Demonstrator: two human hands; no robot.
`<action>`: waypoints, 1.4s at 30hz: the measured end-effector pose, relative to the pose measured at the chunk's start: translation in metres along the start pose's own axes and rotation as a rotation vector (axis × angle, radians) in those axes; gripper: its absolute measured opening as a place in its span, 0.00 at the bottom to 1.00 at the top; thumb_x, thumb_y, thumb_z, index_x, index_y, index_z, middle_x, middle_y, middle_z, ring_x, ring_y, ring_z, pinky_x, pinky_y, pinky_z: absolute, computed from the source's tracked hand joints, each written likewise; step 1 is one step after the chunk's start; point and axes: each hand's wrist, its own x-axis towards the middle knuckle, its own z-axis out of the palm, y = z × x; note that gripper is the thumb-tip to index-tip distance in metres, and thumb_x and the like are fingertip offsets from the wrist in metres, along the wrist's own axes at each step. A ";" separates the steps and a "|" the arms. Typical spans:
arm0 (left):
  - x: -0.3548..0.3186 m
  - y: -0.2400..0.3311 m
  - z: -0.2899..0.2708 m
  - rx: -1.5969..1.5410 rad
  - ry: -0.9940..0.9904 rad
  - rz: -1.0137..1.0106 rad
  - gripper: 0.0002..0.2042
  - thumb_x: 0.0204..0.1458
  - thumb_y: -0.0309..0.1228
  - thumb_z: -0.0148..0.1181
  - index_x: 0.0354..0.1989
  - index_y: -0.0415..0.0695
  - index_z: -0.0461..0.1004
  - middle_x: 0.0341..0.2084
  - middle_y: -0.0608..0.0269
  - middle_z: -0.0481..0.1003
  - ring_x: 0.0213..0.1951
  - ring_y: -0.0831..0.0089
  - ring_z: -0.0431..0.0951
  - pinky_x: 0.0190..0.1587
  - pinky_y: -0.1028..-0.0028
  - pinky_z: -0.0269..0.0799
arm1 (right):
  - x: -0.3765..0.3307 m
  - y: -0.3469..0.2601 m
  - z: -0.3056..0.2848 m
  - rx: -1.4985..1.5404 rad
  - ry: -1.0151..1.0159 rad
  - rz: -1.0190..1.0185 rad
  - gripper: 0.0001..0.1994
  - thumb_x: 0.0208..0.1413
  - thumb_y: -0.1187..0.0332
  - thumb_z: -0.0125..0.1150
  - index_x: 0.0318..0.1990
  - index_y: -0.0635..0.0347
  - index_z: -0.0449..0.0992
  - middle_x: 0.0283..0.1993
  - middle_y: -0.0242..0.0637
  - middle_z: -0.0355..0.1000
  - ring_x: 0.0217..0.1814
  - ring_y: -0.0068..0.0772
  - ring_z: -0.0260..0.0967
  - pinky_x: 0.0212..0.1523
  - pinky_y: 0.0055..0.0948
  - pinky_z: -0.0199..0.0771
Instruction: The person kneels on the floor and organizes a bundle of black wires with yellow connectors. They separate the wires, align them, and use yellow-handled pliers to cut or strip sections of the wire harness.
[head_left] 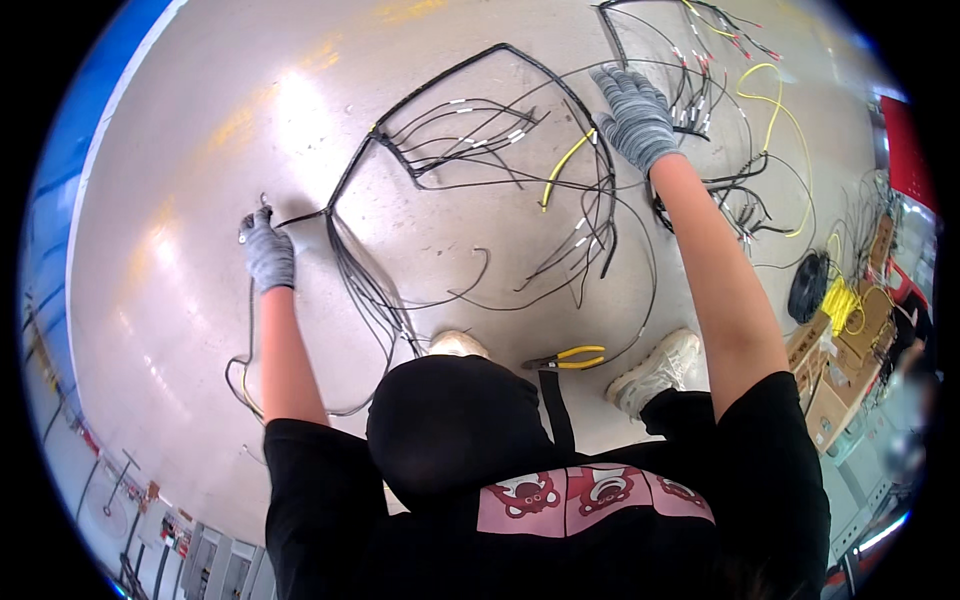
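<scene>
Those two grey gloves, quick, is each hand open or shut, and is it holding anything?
Left hand: closed on a black cable.
Right hand: open, fingers stretched out; whether it touches the black wire harness cannot be told.

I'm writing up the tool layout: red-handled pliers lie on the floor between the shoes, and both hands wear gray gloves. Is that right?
Not quite: the head view shows the pliers have yellow handles, not red. They lie on the floor between the shoes, and the left hand and right hand wear gray gloves.
</scene>
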 end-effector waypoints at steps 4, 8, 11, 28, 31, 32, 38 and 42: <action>-0.067 0.030 0.010 -0.366 -0.111 -0.286 0.20 0.46 0.40 0.58 0.42 0.38 0.66 0.36 0.47 0.72 0.40 0.55 0.72 0.44 0.63 0.67 | 0.015 -0.001 0.007 0.024 0.124 -0.010 0.22 0.42 0.67 0.57 0.49 0.52 0.64 0.51 0.39 0.63 0.53 0.44 0.59 0.53 0.39 0.59; -0.115 0.058 0.018 -0.492 -0.342 -0.395 0.22 0.48 0.44 0.55 0.44 0.39 0.65 0.34 0.48 0.73 0.38 0.60 0.74 0.42 0.65 0.67 | 0.036 0.003 -0.025 0.091 0.156 -0.013 0.21 0.40 0.67 0.56 0.47 0.52 0.65 0.51 0.39 0.63 0.53 0.42 0.60 0.50 0.40 0.61; -0.108 0.008 0.090 -0.649 -0.254 -0.249 0.17 0.51 0.42 0.50 0.40 0.39 0.66 0.25 0.52 0.74 0.30 0.61 0.74 0.36 0.65 0.68 | 0.041 0.008 -0.007 0.058 0.016 -0.167 0.16 0.44 0.65 0.54 0.44 0.52 0.69 0.47 0.39 0.67 0.52 0.44 0.62 0.49 0.41 0.63; 0.022 0.092 -0.049 0.151 0.080 -0.113 0.20 0.46 0.35 0.56 0.49 0.47 0.65 0.49 0.55 0.65 0.50 0.60 0.66 0.50 0.66 0.65 | -0.085 -0.036 -0.016 1.137 -0.848 0.415 0.17 0.52 0.60 0.54 0.42 0.65 0.69 0.30 0.41 0.70 0.28 0.32 0.67 0.33 0.30 0.68; 0.001 0.144 -0.044 -0.024 0.125 0.335 0.24 0.41 0.30 0.58 0.51 0.49 0.62 0.48 0.59 0.64 0.48 0.61 0.66 0.49 0.67 0.66 | -0.080 -0.012 0.015 1.039 -0.441 0.495 0.16 0.51 0.61 0.55 0.41 0.64 0.69 0.30 0.41 0.71 0.28 0.31 0.67 0.33 0.28 0.68; -0.002 0.173 -0.044 -0.106 0.032 0.377 0.26 0.41 0.30 0.59 0.52 0.50 0.61 0.50 0.59 0.63 0.49 0.62 0.66 0.49 0.68 0.66 | -0.074 -0.010 0.026 1.030 -0.252 0.526 0.15 0.48 0.61 0.57 0.39 0.62 0.71 0.30 0.42 0.72 0.28 0.32 0.69 0.33 0.30 0.69; 0.041 0.230 -0.011 0.000 -0.139 0.604 0.39 0.34 0.29 0.66 0.59 0.52 0.52 0.52 0.58 0.61 0.49 0.61 0.68 0.48 0.70 0.67 | 0.002 -0.064 0.030 0.401 -0.485 0.419 0.16 0.44 0.61 0.58 0.38 0.62 0.70 0.37 0.51 0.71 0.41 0.50 0.69 0.43 0.39 0.69; 0.057 0.221 0.007 0.129 -0.255 0.616 0.30 0.36 0.32 0.64 0.52 0.48 0.61 0.48 0.57 0.65 0.45 0.61 0.71 0.42 0.67 0.70 | 0.012 -0.049 0.014 0.431 -0.418 0.400 0.17 0.44 0.60 0.58 0.39 0.62 0.69 0.37 0.52 0.71 0.41 0.52 0.69 0.42 0.40 0.69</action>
